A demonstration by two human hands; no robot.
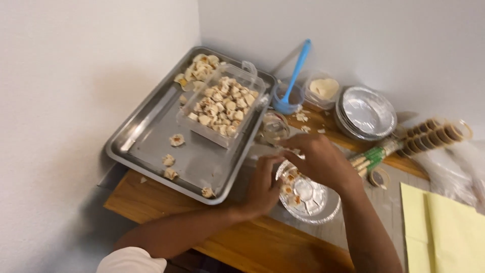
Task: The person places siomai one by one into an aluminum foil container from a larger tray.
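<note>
Up against the corner walls, a wooden table (242, 247) carries a steel tray (151, 131), the landmark for everything else. Inside the tray sits a clear plastic box (222, 103) filled with small rolled dough pieces. Just right of the tray's near corner lies a round foil dish (323, 210) holding a few pieces. The right hand (318, 159) hovers over that dish, fingers curled; its grip cannot be told. The left hand (262, 184) cups the dish's tray-side rim.
</note>
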